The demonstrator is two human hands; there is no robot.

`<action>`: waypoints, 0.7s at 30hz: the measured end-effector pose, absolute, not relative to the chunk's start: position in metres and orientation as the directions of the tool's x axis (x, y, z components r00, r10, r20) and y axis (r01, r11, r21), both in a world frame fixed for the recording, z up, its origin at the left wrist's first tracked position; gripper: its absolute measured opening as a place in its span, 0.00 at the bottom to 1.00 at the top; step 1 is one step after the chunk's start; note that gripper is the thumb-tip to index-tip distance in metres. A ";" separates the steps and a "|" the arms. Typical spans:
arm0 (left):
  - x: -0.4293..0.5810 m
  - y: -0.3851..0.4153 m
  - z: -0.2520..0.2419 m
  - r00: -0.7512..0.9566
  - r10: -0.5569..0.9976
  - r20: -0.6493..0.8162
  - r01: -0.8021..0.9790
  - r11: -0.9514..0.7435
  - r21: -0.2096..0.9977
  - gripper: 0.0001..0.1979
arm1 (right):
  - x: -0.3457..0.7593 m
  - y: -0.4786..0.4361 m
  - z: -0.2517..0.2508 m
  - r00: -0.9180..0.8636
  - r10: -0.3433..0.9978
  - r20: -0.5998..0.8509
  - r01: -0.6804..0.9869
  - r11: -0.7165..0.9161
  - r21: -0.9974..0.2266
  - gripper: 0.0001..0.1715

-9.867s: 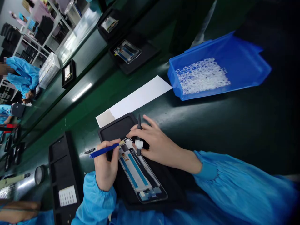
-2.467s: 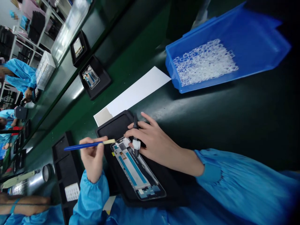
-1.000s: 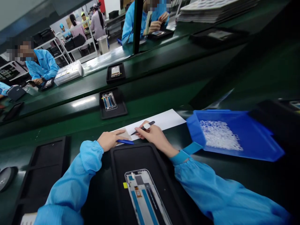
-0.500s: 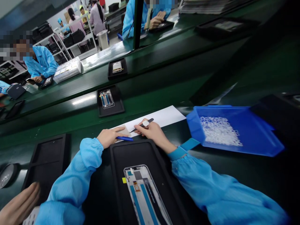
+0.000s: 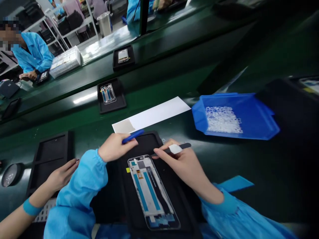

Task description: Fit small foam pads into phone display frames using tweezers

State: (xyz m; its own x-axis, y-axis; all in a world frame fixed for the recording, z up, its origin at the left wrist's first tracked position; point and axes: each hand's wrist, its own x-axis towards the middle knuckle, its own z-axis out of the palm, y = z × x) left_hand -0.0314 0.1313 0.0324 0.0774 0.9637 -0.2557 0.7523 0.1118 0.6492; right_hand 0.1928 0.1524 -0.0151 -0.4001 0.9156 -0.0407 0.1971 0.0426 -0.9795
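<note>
In the head view a phone frame (image 5: 152,191) with blue strips and a yellow tab lies in a black tray (image 5: 171,186) before me. My right hand (image 5: 183,162) is closed on dark tweezers (image 5: 186,145) with a white wrap; their tip is at the frame's top edge. Whether the tip holds anything is too small to tell. My left hand (image 5: 117,146) grips a blue pen-like stick (image 5: 133,136) over the tray's far left part. Beyond the tray lies a white paper strip (image 5: 154,114) with a beige patch (image 5: 124,126) at its left end.
A blue bin (image 5: 259,122) of small white pieces stands at right. Another person's hand (image 5: 63,174) reaches in at left, near an empty black tray (image 5: 51,149) and a round dish (image 5: 11,175). Trays with phone parts (image 5: 108,94) sit farther back. A co-worker (image 5: 35,53) sits across the bench.
My right hand has brought the tweezers from the paper strip to the phone frame's top. My left hand has lifted off the strip with the blue stick. The other person's hand has reached farther in.
</note>
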 end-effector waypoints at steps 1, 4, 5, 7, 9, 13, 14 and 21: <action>-0.023 0.126 0.034 0.112 0.949 -0.296 0.770 0.106 0.629 0.14 | 0.193 0.149 -0.016 -0.405 0.914 -0.017 0.223 0.081 -0.971 0.19; -0.007 0.117 0.034 0.131 0.931 -0.339 0.829 0.084 0.553 0.14 | 0.191 0.147 -0.021 -0.417 0.908 0.045 0.280 0.175 -0.944 0.18; -0.005 0.116 0.032 0.127 0.928 -0.351 0.844 0.085 0.530 0.13 | 0.191 0.148 -0.021 -0.416 0.907 0.059 0.293 0.196 -0.936 0.17; -0.004 0.117 0.030 0.120 0.922 -0.369 0.862 0.088 0.500 0.13 | 0.190 0.148 -0.022 -0.413 0.908 0.073 0.309 0.215 -0.926 0.16; -0.005 0.119 0.029 0.130 0.918 -0.376 0.867 0.078 0.492 0.12 | 0.189 0.147 -0.021 -0.411 0.908 0.083 0.321 0.230 -0.919 0.16; -0.005 0.120 0.029 0.145 0.914 -0.378 0.876 0.059 0.479 0.12 | 0.189 0.146 -0.020 -0.411 0.905 0.112 0.333 0.264 -0.905 0.16; -0.005 0.120 0.029 0.144 0.913 -0.381 0.878 0.060 0.475 0.12 | 0.189 0.146 -0.020 -0.416 0.902 0.116 0.333 0.270 -0.903 0.16; -0.002 0.119 0.029 0.137 0.914 -0.381 0.880 0.064 0.470 0.12 | 0.190 0.146 -0.019 -0.431 0.893 0.129 0.352 0.298 -0.887 0.16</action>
